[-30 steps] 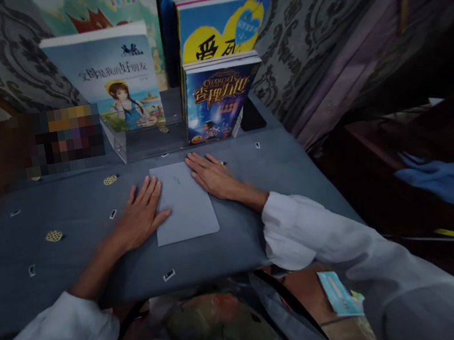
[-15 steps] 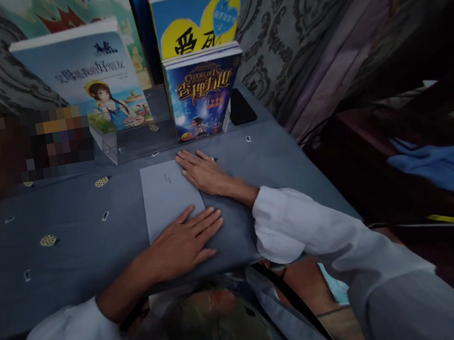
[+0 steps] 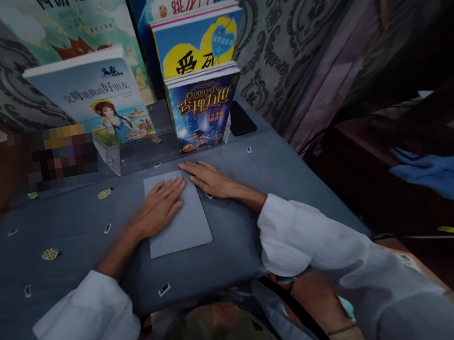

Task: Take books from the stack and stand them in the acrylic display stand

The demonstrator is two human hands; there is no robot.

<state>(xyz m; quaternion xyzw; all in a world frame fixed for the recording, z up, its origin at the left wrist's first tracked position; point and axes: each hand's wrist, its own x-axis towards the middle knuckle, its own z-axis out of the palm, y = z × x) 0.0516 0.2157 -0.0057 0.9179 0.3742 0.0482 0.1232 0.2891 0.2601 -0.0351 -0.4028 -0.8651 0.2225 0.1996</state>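
Observation:
A pale grey paper rectangle (image 3: pixel 183 232) lies flat on the dark grey tablecloth (image 3: pixel 82 269); whether it is a folded sheet or a thin notebook I cannot tell. My left hand (image 3: pixel 160 207) rests palm down across its upper part, fingers stretched toward the upper right. Close by, my right hand (image 3: pixel 210 181) lies flat at its upper right corner, fingertips over the edge and palm on the cloth. Neither hand grasps anything. The left hand covers the upper middle of the paper.
Beyond the paper, a clear stand (image 3: pixel 112 157) holds upright books, among them a light blue one (image 3: pixel 90 106), a dark blue one (image 3: pixel 200 113) and a yellow and blue one (image 3: pixel 197 41). A black phone (image 3: pixel 242 120) lies beside them. A blue cloth (image 3: pixel 441 175) is at the right.
My left hand has slid up and left along the paper, from its lower right edge to its upper part. My right hand stays at the upper right corner. The view has tilted slightly upward.

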